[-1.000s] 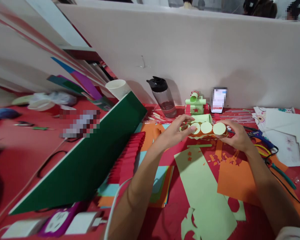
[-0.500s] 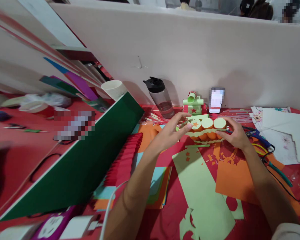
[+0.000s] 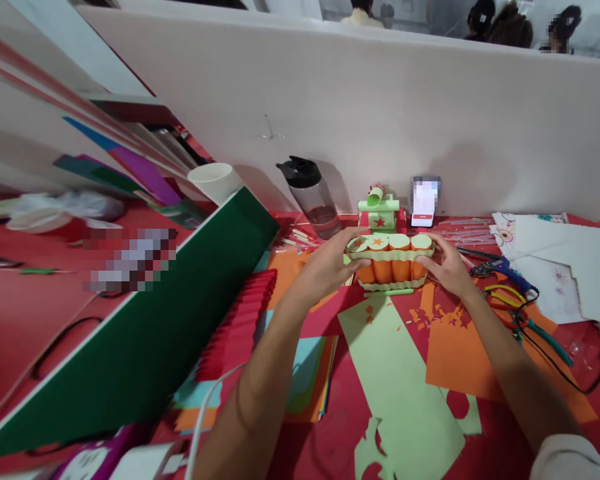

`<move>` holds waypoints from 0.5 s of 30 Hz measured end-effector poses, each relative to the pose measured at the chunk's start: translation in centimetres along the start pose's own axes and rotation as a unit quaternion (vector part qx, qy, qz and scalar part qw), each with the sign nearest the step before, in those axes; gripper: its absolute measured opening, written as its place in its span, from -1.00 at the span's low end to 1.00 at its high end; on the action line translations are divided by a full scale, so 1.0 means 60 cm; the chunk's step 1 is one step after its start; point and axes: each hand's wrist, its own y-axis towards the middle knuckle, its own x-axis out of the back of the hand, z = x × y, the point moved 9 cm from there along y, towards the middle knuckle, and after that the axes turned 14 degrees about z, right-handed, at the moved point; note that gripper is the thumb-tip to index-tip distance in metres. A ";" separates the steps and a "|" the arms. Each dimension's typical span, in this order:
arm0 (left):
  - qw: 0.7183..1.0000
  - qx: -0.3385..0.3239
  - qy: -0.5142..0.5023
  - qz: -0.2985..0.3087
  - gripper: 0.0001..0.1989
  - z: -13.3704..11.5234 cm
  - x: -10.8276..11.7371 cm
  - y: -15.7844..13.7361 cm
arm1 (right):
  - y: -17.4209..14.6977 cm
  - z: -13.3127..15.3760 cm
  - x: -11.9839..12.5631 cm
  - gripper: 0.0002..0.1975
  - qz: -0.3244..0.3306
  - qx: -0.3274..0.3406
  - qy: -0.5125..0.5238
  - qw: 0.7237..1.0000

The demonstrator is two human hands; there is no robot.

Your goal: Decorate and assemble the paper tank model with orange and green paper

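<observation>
Between my two hands stands a paper-tube craft [image 3: 393, 270]: a row of orange paper cylinders with pale green round tops, bound by wavy pale green strips above and below. An orange star lies on one of its tops. My left hand [image 3: 333, 263] grips its left end, thumb in front, and my right hand [image 3: 445, 267] holds the right end the same way. Some fingertips are hidden behind it. Just in front lies a thin green paper roll [image 3: 389, 293]. Behind the craft sits a small green paper model [image 3: 379, 210] with a red star.
A black-lidded bottle [image 3: 313, 197] and a propped phone [image 3: 425, 202] stand by the partition. Pliers [image 3: 547, 340] and a glue gun [image 3: 510, 270] lie right. A green board [image 3: 145, 327] leans left. Green paper [image 3: 395, 373] and orange paper [image 3: 463, 360] cover the front.
The paper-tube craft has tilted more upright, so more of its orange fronts shows. Both hands still hold its ends. The whole view has shifted slightly.
</observation>
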 end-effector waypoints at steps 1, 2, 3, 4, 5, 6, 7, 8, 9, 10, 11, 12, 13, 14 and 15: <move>1.000 -0.004 0.002 -0.006 -0.49 0.002 0.002 0.001 | 0.000 -0.001 0.003 -0.43 -0.002 0.002 0.012 1.000; 1.000 -0.006 0.006 -0.013 -0.50 0.004 0.003 0.001 | 0.000 -0.002 0.007 -0.42 -0.008 0.002 0.020 1.000; 1.000 -0.006 0.011 -0.019 -0.50 0.004 0.005 0.001 | 0.000 -0.003 0.011 -0.40 -0.016 -0.001 0.024 1.000; 1.000 -0.007 0.015 -0.025 -0.51 0.004 0.006 0.001 | -0.001 -0.003 0.016 -0.39 -0.026 -0.005 0.024 0.999; 0.999 -0.006 0.017 -0.029 -0.52 0.003 0.006 0.002 | -0.001 -0.004 0.020 -0.39 -0.036 -0.009 0.022 0.999; 0.999 -0.005 0.017 -0.031 -0.53 0.002 0.006 0.002 | -0.002 -0.004 0.024 -0.40 -0.044 -0.012 0.018 0.999; 0.999 -0.003 0.017 -0.033 -0.53 0.002 0.006 0.003 | -0.002 -0.004 0.026 -0.41 -0.051 -0.014 0.014 0.999; 0.999 -0.001 0.017 -0.036 -0.54 0.001 0.006 0.003 | -0.002 -0.003 0.027 -0.42 -0.054 -0.013 0.012 0.998; 0.999 -0.001 0.017 -0.039 -0.54 0.000 0.007 0.003 | -0.002 -0.003 0.027 -0.43 -0.054 -0.011 0.012 0.998; 0.999 -0.002 0.017 -0.043 -0.54 0.000 0.007 0.003 | -0.002 -0.003 0.025 -0.44 -0.050 -0.009 0.013 0.999; 0.999 -0.003 0.018 -0.046 -0.54 0.000 0.007 0.003 | -0.001 -0.004 0.023 -0.45 -0.044 -0.007 0.014 0.999; 0.999 -0.005 0.020 -0.049 -0.54 0.001 0.008 0.003 | -0.001 -0.004 0.020 -0.45 -0.036 -0.007 0.013 0.999; 0.998 -0.005 0.022 -0.052 -0.54 0.002 0.008 0.003 | -0.001 -0.005 0.017 -0.45 -0.029 -0.008 0.012 0.999; 0.998 -0.006 0.025 -0.053 -0.54 0.004 0.009 0.003 | -0.001 -0.006 0.016 -0.46 -0.023 -0.009 0.010 1.000; 0.998 -0.005 0.027 -0.055 -0.55 0.006 0.009 0.002 | -0.001 -0.007 0.015 -0.46 -0.019 -0.011 0.009 1.000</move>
